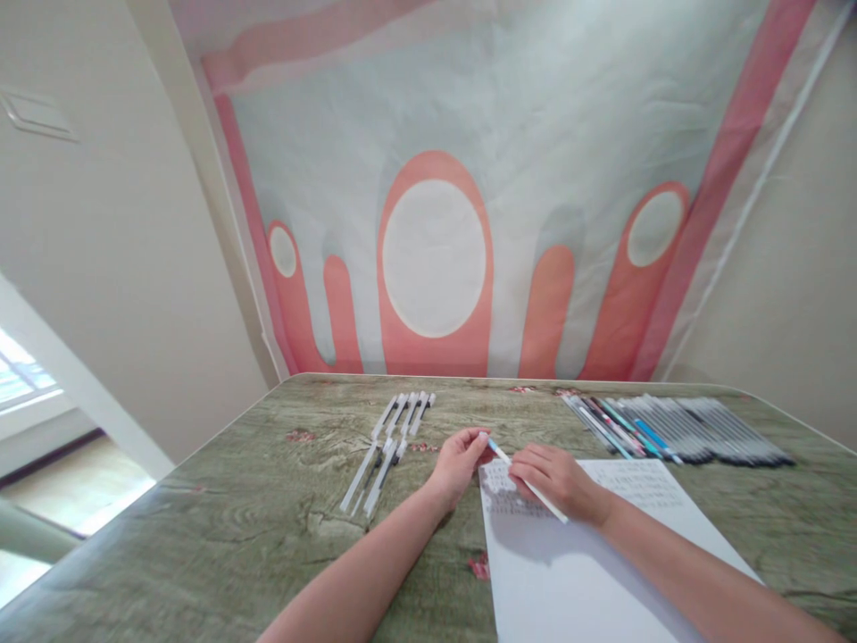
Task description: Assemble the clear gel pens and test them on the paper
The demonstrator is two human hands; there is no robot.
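A slim white pen (547, 505) with a light blue section near its upper end slants between my two hands above the paper. My left hand (459, 463) pinches the pen's upper end between thumb and fingers. Around its middle, the fingers of my right hand (559, 480) are closed, and the lower end sticks out below them. Under my right hand and forearm lies a white sheet of paper (555, 585) with rows of handwriting across its upper part. Whether the pen's upper end carries a cap is too small to tell.
Left of my hands, several clear-and-black pens (380, 471) lie in two rows on the wood-patterned table (268, 536). Several coloured pens (622, 427) lie at the back right, beside a long row of grey, dark-ended pens (729, 433). A patterned backdrop (522, 116) hangs behind the table.
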